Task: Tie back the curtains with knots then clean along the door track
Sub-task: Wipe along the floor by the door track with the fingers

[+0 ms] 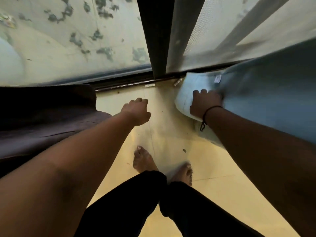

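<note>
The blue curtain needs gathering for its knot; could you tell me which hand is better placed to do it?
Probably the right hand: it already grips the blue curtain, while the left hand hangs free, apart from it.

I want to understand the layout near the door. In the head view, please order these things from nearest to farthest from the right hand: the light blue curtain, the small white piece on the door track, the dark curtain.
1. Light blue curtain: the right hand grips it, on the right.
2. Small white piece: on the door track, middle.
3. Dark curtain: far left, beyond the left hand.
</note>
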`<state>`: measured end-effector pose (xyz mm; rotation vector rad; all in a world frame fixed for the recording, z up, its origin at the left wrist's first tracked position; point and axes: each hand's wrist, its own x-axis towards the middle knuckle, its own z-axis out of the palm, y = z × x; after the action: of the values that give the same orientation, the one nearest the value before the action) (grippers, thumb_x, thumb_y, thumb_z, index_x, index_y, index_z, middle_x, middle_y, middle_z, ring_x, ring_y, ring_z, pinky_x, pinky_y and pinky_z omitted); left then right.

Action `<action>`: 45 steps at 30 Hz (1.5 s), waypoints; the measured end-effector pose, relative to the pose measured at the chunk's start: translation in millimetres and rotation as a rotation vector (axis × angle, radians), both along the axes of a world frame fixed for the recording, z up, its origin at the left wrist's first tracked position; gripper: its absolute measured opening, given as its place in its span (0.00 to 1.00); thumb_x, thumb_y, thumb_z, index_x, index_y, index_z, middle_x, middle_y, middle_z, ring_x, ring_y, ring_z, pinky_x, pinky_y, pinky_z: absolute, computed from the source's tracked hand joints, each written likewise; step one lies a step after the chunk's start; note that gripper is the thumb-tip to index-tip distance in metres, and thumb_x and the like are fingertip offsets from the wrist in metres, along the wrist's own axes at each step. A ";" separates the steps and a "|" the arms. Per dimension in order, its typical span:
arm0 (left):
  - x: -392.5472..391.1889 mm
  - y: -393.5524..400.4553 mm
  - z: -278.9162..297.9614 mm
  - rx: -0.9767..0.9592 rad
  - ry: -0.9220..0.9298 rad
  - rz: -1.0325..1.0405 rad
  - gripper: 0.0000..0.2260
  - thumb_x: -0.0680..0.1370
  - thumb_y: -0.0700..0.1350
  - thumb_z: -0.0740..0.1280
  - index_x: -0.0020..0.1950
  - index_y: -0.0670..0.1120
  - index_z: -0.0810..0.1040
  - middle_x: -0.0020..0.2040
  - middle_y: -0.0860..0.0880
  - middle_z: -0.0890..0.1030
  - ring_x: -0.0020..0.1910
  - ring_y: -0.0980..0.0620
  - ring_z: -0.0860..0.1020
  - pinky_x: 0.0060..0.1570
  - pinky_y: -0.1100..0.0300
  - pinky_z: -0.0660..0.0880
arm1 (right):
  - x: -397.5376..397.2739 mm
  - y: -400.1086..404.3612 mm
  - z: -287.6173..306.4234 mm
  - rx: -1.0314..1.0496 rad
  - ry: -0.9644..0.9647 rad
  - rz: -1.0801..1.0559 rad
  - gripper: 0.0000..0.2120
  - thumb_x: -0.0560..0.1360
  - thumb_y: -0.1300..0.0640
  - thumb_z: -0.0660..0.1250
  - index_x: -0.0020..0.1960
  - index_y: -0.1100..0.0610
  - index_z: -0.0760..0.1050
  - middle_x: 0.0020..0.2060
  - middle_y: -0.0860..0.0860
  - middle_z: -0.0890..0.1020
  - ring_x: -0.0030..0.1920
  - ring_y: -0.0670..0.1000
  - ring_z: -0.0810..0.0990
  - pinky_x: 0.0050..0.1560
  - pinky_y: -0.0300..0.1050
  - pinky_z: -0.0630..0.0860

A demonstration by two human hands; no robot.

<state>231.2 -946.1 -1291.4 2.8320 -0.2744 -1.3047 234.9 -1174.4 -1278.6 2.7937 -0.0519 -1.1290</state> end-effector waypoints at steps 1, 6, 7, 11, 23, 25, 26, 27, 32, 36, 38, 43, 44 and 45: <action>4.2 0.3 -10.6 0.002 0.000 0.002 0.26 0.77 0.54 0.61 0.73 0.45 0.62 0.71 0.43 0.67 0.66 0.40 0.69 0.59 0.47 0.71 | 3.4 6.0 -10.4 -0.050 0.060 -0.026 0.26 0.75 0.48 0.58 0.71 0.52 0.58 0.69 0.60 0.65 0.66 0.67 0.66 0.60 0.62 0.66; 26.9 1.4 -49.5 0.009 -0.023 -0.030 0.27 0.77 0.53 0.62 0.73 0.45 0.61 0.72 0.43 0.65 0.67 0.41 0.68 0.60 0.47 0.70 | 11.5 0.9 -65.6 -0.348 0.433 -0.182 0.35 0.74 0.51 0.67 0.75 0.45 0.53 0.76 0.51 0.55 0.72 0.65 0.59 0.59 0.68 0.66; 31.1 1.0 -56.1 0.008 -0.030 -0.035 0.27 0.77 0.53 0.62 0.73 0.45 0.61 0.72 0.43 0.65 0.68 0.41 0.68 0.60 0.47 0.69 | 10.6 -2.1 -72.1 -0.343 0.530 -0.164 0.28 0.74 0.51 0.67 0.71 0.49 0.63 0.72 0.49 0.63 0.71 0.60 0.64 0.61 0.59 0.68; 40.2 -1.6 -79.4 0.013 -0.034 -0.082 0.28 0.77 0.53 0.62 0.74 0.44 0.60 0.74 0.43 0.63 0.70 0.40 0.65 0.62 0.46 0.68 | 2.4 4.9 -87.5 -0.208 0.646 0.131 0.11 0.74 0.51 0.63 0.55 0.52 0.73 0.55 0.51 0.76 0.59 0.58 0.76 0.59 0.55 0.73; 67.7 -13.9 -131.2 0.027 -0.081 -0.186 0.33 0.75 0.46 0.65 0.76 0.45 0.54 0.75 0.43 0.59 0.71 0.40 0.63 0.64 0.45 0.68 | 46.1 24.1 -138.4 0.172 -0.054 0.139 0.27 0.74 0.61 0.58 0.72 0.52 0.60 0.73 0.59 0.60 0.61 0.64 0.71 0.56 0.55 0.71; 65.3 -14.1 -140.2 0.033 -0.118 -0.185 0.32 0.75 0.43 0.65 0.76 0.44 0.54 0.74 0.42 0.60 0.70 0.40 0.63 0.62 0.45 0.70 | 48.5 22.8 -144.7 0.165 -0.010 0.163 0.31 0.74 0.61 0.58 0.75 0.51 0.54 0.76 0.58 0.53 0.63 0.64 0.69 0.57 0.55 0.70; 63.2 -14.9 -144.9 0.039 -0.150 -0.184 0.32 0.75 0.42 0.65 0.76 0.44 0.54 0.73 0.41 0.60 0.69 0.40 0.64 0.61 0.45 0.71 | 48.6 22.4 -146.8 0.167 -0.002 0.168 0.32 0.74 0.62 0.58 0.75 0.52 0.52 0.76 0.58 0.52 0.63 0.64 0.69 0.57 0.55 0.71; 61.2 -15.7 -149.0 0.042 -0.183 -0.177 0.32 0.76 0.41 0.65 0.76 0.44 0.54 0.72 0.41 0.61 0.68 0.39 0.64 0.60 0.45 0.71 | 48.9 22.4 -148.1 0.176 -0.021 0.166 0.31 0.74 0.63 0.58 0.75 0.54 0.53 0.75 0.58 0.54 0.62 0.65 0.69 0.56 0.56 0.71; 48.2 -18.1 -160.1 0.038 -0.250 -0.133 0.30 0.78 0.40 0.62 0.77 0.46 0.50 0.70 0.39 0.66 0.67 0.38 0.67 0.57 0.46 0.71 | 48.7 25.7 -149.5 0.247 -0.166 0.128 0.14 0.77 0.65 0.53 0.62 0.64 0.69 0.59 0.63 0.70 0.53 0.66 0.75 0.45 0.56 0.71; 35.6 -37.8 -163.4 -0.006 -0.243 -0.016 0.22 0.80 0.43 0.59 0.73 0.45 0.58 0.67 0.40 0.67 0.63 0.39 0.69 0.50 0.48 0.71 | 27.0 19.5 -152.4 0.249 -0.169 0.040 0.12 0.76 0.69 0.55 0.57 0.66 0.70 0.55 0.64 0.73 0.52 0.65 0.77 0.47 0.56 0.74; 35.3 -46.0 -169.4 -0.039 -0.258 0.118 0.18 0.80 0.42 0.59 0.69 0.45 0.63 0.65 0.41 0.68 0.61 0.38 0.69 0.47 0.48 0.71 | 10.1 19.8 -154.5 0.260 -0.131 0.028 0.12 0.76 0.69 0.56 0.58 0.66 0.70 0.55 0.63 0.73 0.51 0.65 0.78 0.46 0.55 0.74; 49.7 -49.1 -165.7 -0.051 -0.304 0.180 0.14 0.79 0.36 0.55 0.63 0.42 0.70 0.60 0.39 0.73 0.59 0.37 0.72 0.49 0.47 0.72 | -41.4 22.8 -161.0 0.211 -0.038 0.203 0.11 0.74 0.68 0.58 0.56 0.63 0.71 0.53 0.60 0.75 0.49 0.62 0.79 0.39 0.50 0.68; 49.4 -48.0 -161.3 -0.030 -0.288 0.153 0.14 0.78 0.34 0.55 0.63 0.41 0.70 0.59 0.38 0.74 0.58 0.37 0.73 0.51 0.48 0.72 | -52.0 23.9 -159.9 0.210 -0.023 0.210 0.12 0.75 0.67 0.57 0.57 0.63 0.71 0.53 0.60 0.76 0.51 0.62 0.78 0.42 0.50 0.69; 45.8 -46.2 -156.3 -0.018 -0.260 0.161 0.14 0.77 0.33 0.55 0.62 0.40 0.70 0.59 0.38 0.74 0.58 0.37 0.73 0.52 0.48 0.72 | -62.1 25.0 -157.8 0.218 -0.005 0.204 0.12 0.75 0.66 0.56 0.57 0.62 0.71 0.54 0.60 0.76 0.53 0.61 0.77 0.45 0.50 0.70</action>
<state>277.0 -992.3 -1447.7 2.9337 -0.0571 -0.9018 172.8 -1149.4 -1436.4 2.9027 0.3684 -1.1390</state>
